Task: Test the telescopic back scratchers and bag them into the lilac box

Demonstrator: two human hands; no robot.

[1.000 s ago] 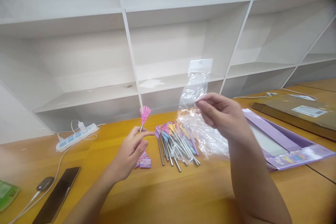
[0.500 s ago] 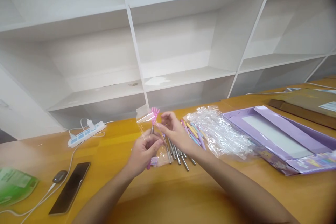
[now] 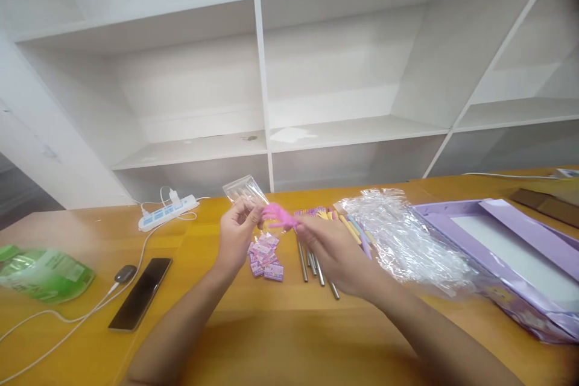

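The right hand (image 3: 332, 250) pinches the pink hand-shaped piece (image 3: 279, 216) between the hands; the left hand (image 3: 237, 230) pinches a clear bag (image 3: 246, 189). Beyond, clear bags (image 3: 407, 241) lie heaped beside the purple box (image 3: 511, 253), its contents unclear.

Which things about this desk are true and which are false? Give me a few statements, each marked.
1. The right hand holds a pink hand-shaped piece. True.
2. The left hand grips the phone. False: it holds a clear bag; the phone lies on the desk.
3. The green bottle stands upright. False: it lies on its side.
4. A plug sits in the power strip. True.
5. The small pink packets are inside the purple box. False: they lie on the desk, near the metal rods.
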